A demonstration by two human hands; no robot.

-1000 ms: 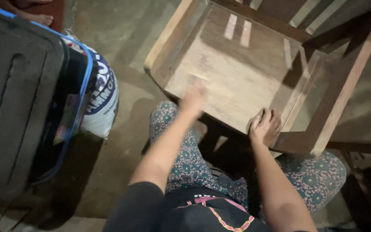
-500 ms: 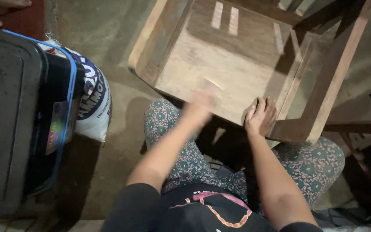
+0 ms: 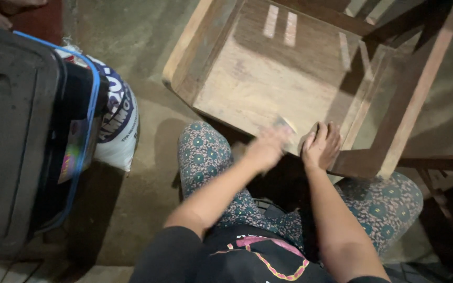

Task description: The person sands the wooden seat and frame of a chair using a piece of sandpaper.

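At centre frame the left hand [image 3: 266,149], blurred, fingers closed on a small pad [image 3: 285,124], presses the wooden chair [image 3: 268,78] seat's near edge. The right hand [image 3: 321,145] lies flat, fingers spread, beside it. Concrete floor [image 3: 132,199] below.

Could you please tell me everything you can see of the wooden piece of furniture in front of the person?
The wooden furniture piece is bare, pale brown wood: a flat panel with a raised edge board on its left and a frame of darker bars on its right. It lies tipped over on the concrete floor, its near edge by the person's knees. The right hand rests on that edge; the blurred left hand holds something small against it.
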